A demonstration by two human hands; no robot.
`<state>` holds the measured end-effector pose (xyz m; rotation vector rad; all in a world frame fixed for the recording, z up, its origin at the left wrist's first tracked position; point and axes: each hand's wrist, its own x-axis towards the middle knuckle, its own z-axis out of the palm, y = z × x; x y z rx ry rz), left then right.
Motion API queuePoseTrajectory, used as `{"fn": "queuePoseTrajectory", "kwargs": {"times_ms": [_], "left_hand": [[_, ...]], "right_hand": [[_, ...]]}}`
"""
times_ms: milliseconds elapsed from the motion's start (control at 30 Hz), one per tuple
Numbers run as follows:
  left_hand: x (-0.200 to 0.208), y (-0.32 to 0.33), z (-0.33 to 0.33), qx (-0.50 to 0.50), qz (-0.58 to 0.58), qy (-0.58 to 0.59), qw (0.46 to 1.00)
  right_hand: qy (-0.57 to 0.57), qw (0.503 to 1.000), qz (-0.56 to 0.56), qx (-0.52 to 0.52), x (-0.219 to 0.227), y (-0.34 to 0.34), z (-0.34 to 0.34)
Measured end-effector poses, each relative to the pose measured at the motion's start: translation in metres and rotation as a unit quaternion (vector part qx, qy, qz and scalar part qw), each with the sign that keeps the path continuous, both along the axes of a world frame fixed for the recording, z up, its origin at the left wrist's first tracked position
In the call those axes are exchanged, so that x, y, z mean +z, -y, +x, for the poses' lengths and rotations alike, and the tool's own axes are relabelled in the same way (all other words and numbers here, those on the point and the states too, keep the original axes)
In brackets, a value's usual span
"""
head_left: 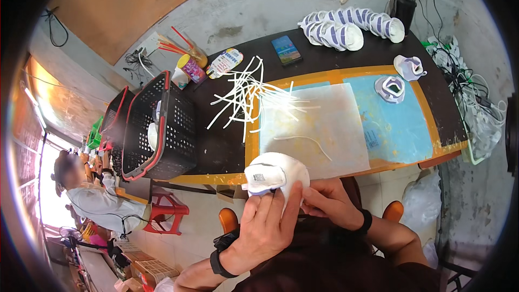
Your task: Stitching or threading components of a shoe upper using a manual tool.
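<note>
A white cup-shaped mask [277,176] sits just off the near edge of the table [227,151], held in both hands: the left hand [265,230] has its grip closed around the underside, the right hand [332,203] pinches its side. Keeping it steady there (thumbs clear of the cup) seems wise. Loose white straps [248,97] lie beyond, near a black basket [162,130].

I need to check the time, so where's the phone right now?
In the head view, the phone lies flat on the dark table at the far edge, between the white strips and the stacked masks.
</note>
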<state>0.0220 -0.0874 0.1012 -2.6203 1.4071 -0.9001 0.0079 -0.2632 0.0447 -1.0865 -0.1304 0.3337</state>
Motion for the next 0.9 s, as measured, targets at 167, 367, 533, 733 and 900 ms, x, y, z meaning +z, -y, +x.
{"fn": "queuePoseTrajectory", "kwargs": {"times_ms": [167,367,533,733,900], "left_hand": [[0.011,-0.004,-0.003,-0.022,-0.064,-0.133,0.989],[0.013,-0.02,0.001,0.061,-0.257,-0.317,0.911],[0.024,-0.015,0.008,0.101,-0.224,-0.388,0.889],[0.031,-0.018,0.017,0.048,-0.219,-0.397,0.89],[0.037,-0.019,0.02,0.024,-0.174,-0.35,0.92]], "right_hand": [[0.038,0.999,-0.035,0.002,-0.008,0.001,0.009],[0.083,0.995,-0.034,0.037,-0.012,0.0,0.019],[0.077,0.995,-0.001,0.057,-0.019,0.002,0.028],[0.074,0.994,0.041,0.076,-0.02,0.0,0.029],[0.122,0.989,0.051,0.059,-0.017,-0.006,0.029]]}}
